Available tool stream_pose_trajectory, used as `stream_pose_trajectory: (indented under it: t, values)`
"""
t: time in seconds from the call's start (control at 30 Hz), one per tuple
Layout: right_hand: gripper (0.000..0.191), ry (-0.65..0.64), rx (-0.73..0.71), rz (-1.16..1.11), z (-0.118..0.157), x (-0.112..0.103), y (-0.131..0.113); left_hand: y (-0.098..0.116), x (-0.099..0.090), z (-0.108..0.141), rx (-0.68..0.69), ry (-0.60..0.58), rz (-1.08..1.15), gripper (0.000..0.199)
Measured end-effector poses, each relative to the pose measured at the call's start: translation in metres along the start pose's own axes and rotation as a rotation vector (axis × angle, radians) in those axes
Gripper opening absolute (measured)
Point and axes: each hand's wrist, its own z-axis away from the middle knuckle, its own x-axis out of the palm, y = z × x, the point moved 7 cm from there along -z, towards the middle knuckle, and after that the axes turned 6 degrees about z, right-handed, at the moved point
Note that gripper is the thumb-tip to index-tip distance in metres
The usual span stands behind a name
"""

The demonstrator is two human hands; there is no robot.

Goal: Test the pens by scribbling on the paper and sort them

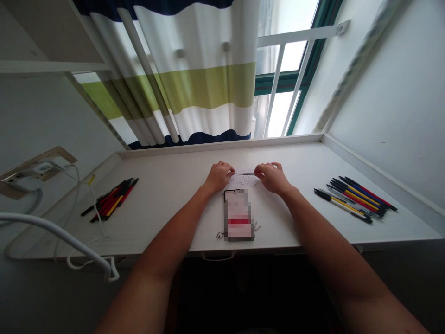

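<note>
Over the middle of the desk, my right hand point(271, 177) pinches one end of a thin dark pen-like stick point(247, 174). Its other end reaches toward the closed fingertips of my left hand point(219, 176), which seem to grip it there; the tip itself is too small to make out. Beneath the stick lies a small white sheet of paper point(242, 182) covered in dark marks. Just nearer to me a phone point(239, 215) rests on the desk, its screen blurred out.
Pens in black, red and yellow point(113, 199) lie piled at the left of the white desk point(167, 185). Several more pens point(354, 197) are spread at the right. A white cable point(62, 234) hangs over the left front edge. A striped curtain point(205, 83) hangs behind.
</note>
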Motion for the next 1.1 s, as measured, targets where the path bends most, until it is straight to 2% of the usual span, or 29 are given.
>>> stream_pose_trajectory:
  t: [0.17, 0.8, 1.1]
  values:
    - [0.022, -0.003, -0.01, -0.014, -0.001, 0.0, -0.008, 0.002, -0.001, 0.002, -0.01, -0.016, -0.009, 0.023]
    - [0.021, 0.023, 0.013, -0.031, -0.001, -0.001, -0.007, -0.005, -0.001, 0.003, -0.039, 0.002, -0.007, 0.024]
    - [0.023, 0.013, -0.001, -0.042, -0.001, 0.002, -0.015, 0.002, 0.002, 0.004, -0.022, -0.009, 0.032, 0.023]
